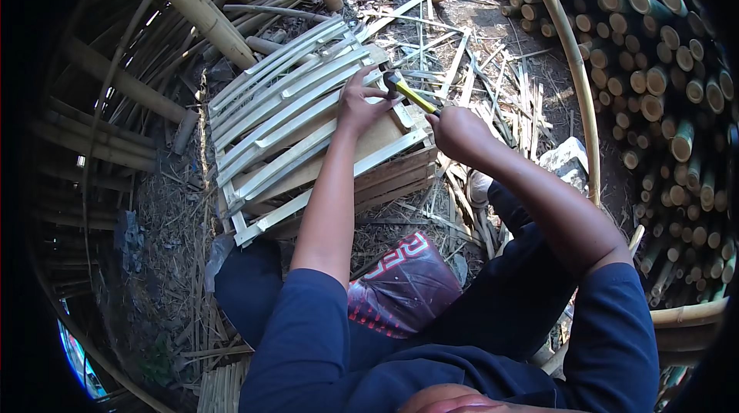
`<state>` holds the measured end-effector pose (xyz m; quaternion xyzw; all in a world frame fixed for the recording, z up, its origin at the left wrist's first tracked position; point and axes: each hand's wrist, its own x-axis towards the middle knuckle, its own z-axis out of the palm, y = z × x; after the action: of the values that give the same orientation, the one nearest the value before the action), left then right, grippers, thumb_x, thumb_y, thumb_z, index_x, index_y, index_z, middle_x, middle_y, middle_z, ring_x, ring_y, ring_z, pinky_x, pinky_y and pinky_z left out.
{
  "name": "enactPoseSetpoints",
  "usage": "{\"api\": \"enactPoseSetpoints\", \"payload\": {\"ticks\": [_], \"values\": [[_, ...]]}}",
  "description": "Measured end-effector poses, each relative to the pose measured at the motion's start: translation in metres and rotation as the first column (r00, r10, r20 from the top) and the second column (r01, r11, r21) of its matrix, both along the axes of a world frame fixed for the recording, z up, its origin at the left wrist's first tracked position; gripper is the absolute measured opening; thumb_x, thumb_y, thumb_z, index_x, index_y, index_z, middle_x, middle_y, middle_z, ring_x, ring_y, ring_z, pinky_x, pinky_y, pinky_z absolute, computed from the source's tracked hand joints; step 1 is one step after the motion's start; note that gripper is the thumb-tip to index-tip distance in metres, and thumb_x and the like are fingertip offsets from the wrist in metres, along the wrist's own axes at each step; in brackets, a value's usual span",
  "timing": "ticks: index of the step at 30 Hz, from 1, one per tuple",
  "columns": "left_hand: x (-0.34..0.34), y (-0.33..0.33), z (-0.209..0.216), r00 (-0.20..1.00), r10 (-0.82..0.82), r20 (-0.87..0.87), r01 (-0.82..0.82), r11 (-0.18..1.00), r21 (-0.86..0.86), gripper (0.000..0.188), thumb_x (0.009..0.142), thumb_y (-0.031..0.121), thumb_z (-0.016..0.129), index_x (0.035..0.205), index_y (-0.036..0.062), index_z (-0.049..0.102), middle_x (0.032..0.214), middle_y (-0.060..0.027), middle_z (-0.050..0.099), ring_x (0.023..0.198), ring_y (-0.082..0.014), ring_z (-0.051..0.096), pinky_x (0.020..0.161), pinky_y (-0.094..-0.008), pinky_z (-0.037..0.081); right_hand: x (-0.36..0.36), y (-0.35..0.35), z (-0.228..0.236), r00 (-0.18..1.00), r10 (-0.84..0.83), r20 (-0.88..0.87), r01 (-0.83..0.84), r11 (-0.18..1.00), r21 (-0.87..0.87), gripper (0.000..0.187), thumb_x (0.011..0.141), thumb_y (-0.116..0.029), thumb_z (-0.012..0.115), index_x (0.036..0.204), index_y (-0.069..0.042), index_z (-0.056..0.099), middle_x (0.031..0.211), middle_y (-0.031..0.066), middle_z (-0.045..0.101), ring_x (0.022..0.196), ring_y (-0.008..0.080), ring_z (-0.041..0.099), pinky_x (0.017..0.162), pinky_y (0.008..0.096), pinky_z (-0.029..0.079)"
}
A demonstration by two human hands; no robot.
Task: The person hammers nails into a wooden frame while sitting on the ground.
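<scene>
Right hand (462,134) gripped a hammer (414,93); left hand (360,105) had an unclear hold; slats (299,118) beneath it seemed mostly laid, fastening unfinished.

The hammer handle (415,94) is yellow, the slats (385,155) cream.

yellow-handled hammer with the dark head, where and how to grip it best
The yellow-handled hammer is probably best gripped near its handle's lower end, from the right: it slants, head up-left by the pale slatted wooden frame, handle running down-right into the bare right hand.
</scene>
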<state>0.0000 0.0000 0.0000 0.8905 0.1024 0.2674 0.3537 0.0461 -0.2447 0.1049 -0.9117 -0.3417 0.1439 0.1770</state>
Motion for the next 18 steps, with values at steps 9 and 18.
{"api": "enactPoseSetpoints", "payload": {"ticks": [9, 18], "values": [[-0.001, 0.003, 0.0, 0.999, -0.036, -0.007, 0.036, 0.999, 0.01, 0.018, 0.07, 0.02, 0.094, 0.085, 0.014, 0.085, 0.15, -0.0086, 0.057, 0.139, -0.0291, 0.054, 0.116, -0.0406, 0.043, -0.002, 0.003, 0.025, 0.994, -0.1, 0.053, 0.088, 0.976, 0.198, 0.049, 0.109, -0.04, 0.048, 0.097, 0.003, 0.067, 0.085, 0.0254, 0.072, 0.082, 0.0454, 0.071, 0.074, 0.0563, 0.054], [0.003, 0.01, -0.005, 0.996, -0.087, 0.033, 0.087, 0.996, 0.004, 0.021, 0.069, 0.017, 0.09, 0.089, 0.0131, 0.085, 0.152, -0.0116, 0.055, 0.144, -0.031, 0.049, 0.12, -0.0418, 0.039, 0.002, -0.003, 0.02, 0.995, -0.056, 0.082, 0.047, 0.994, 0.104, 0.049, 0.109, -0.036, 0.049, 0.095, 0.005, 0.07, 0.082, 0.0267, 0.071, 0.08, 0.0451, 0.071, 0.074, 0.0531, 0.055]]}}
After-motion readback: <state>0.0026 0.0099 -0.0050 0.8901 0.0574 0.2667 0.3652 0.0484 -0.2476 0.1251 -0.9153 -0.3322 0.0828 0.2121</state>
